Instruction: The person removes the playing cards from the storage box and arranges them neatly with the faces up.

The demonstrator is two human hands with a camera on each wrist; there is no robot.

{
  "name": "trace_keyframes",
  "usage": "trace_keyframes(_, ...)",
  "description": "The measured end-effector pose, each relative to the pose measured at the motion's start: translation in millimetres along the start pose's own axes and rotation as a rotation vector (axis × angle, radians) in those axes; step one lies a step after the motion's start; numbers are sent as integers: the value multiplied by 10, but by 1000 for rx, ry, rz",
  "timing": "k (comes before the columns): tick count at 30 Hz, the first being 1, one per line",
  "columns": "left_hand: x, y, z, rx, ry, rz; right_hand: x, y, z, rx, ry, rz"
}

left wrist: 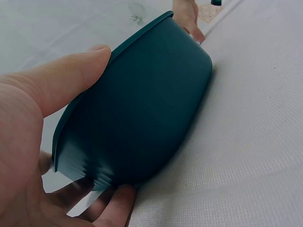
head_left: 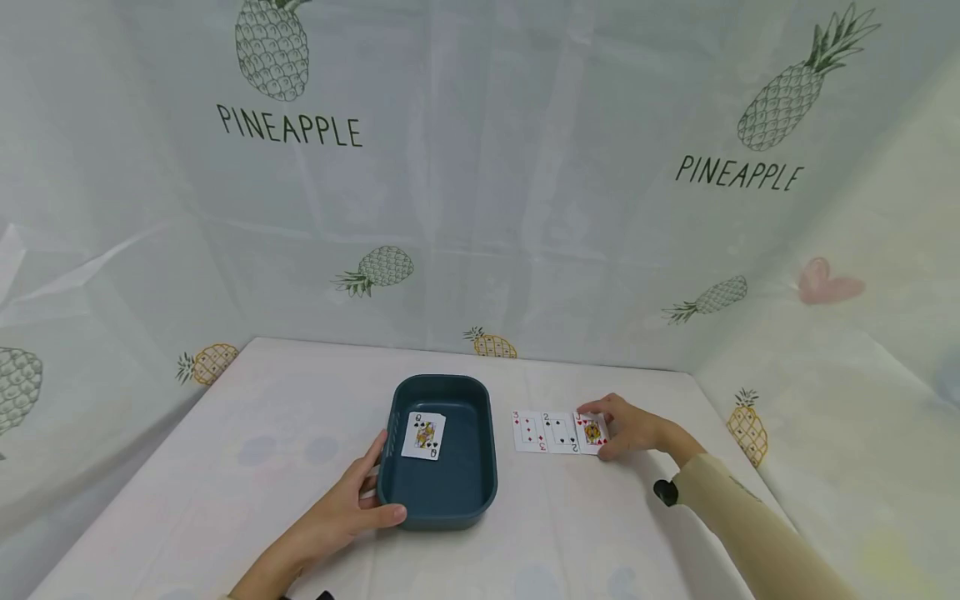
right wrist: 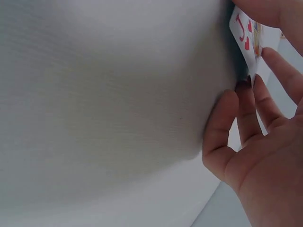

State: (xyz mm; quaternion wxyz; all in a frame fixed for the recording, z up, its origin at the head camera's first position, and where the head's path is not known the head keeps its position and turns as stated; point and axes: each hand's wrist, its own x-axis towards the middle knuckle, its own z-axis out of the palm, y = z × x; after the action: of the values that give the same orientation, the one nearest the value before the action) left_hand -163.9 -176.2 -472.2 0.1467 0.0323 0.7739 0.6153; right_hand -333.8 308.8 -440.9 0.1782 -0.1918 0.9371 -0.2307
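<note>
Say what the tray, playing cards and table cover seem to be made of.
Tray: probably moulded plastic, satin, given its even teal colour and rounded corners.
Playing cards: likely coated paper or plastic, smooth, being thin with crisp print.
Table cover: matte, perhaps woven cloth, from its fine grain.

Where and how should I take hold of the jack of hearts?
Probably best by the near and far short edges of the jack of hearts, with the right hand coming from the right. The card is thin, so opposite edges offer something to pinch; it ends the row, its left side bordering the black two, and no card shows to its right.
</note>
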Motion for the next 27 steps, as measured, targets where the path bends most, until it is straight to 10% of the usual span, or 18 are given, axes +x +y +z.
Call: trace_keyframes(27, 38, -20, -14, 0, 6, 0, 94, 6, 3, 20, -34, 41)
